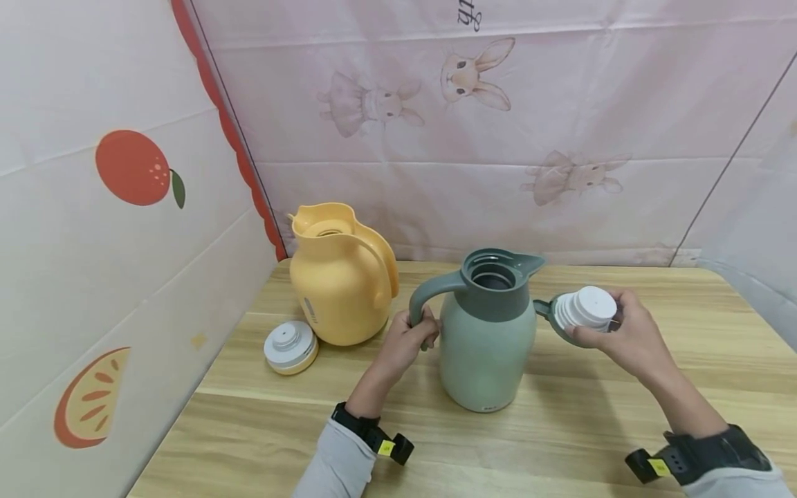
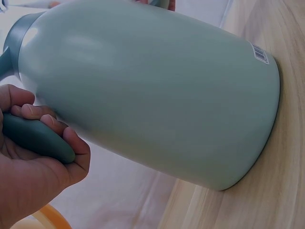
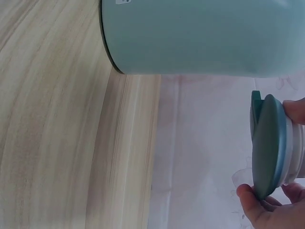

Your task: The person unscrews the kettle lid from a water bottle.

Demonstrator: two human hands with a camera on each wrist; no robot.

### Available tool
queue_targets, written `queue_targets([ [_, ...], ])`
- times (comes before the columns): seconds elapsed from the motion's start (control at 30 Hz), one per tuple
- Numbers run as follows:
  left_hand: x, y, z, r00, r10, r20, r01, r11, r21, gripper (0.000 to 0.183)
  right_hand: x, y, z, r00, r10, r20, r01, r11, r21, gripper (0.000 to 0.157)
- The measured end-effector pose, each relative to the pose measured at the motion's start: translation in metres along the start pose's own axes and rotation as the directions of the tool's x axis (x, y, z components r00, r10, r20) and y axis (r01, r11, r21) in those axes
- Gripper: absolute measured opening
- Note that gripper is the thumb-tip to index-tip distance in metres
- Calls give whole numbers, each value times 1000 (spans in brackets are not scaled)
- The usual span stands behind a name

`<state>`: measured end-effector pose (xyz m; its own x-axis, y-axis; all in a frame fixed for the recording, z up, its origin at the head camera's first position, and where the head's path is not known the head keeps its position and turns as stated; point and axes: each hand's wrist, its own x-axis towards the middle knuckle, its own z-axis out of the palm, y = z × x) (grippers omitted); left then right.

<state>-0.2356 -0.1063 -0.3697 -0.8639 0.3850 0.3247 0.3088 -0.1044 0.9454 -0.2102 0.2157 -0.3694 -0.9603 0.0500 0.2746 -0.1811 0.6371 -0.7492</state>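
A green thermos jug [image 1: 488, 356] stands upright on the wooden table with its mouth uncovered and its spout toward the right. My left hand [image 1: 407, 337] grips the jug's dark green handle [image 2: 38, 138], fingers curled round it in the left wrist view. To the right of the jug, my right hand [image 1: 629, 339] holds the jug's lid [image 1: 585, 310] by its edge, above the table. The lid's white threaded plug faces up in the head view; its green top [image 3: 269, 143] shows in the right wrist view. Lid and jug are apart.
A yellow thermos jug [image 1: 342, 290], also uncovered, stands at the back left. Beside it a white-and-yellow lid [image 1: 290, 347] lies upside down on the table [image 1: 268, 422]. Printed cloth [image 1: 386, 200] hangs behind the table, and a fruit-patterned cloth [image 1: 143, 277] lines the left side.
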Motion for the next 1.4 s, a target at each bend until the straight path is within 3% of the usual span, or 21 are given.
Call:
queue_targets([
  [0.27,8,-28,-6,1000,19,-7,-19,1000,-12,25,-3,0,0,999,32,44,-30,999,-39,70],
  [0.47,8,-29,-5,999,47,-15,-47,999,-8,26,-6,7,2,994,71,89,-62,994,-92,73],
  [0.73,8,-29,-5,999,31,-14,-31,999,-7,25,-9,18,8,977,114,179,-87,984,-154,82],
  [1.17,7,-29,-5,1000,9,-9,-9,1000,-7,25,-15,25,18,959,171,226,-126,971,-204,77],
  [1.4,6,-30,-5,999,36,-23,-36,999,3,26,-17,27,27,954,182,238,-130,968,-217,75],
])
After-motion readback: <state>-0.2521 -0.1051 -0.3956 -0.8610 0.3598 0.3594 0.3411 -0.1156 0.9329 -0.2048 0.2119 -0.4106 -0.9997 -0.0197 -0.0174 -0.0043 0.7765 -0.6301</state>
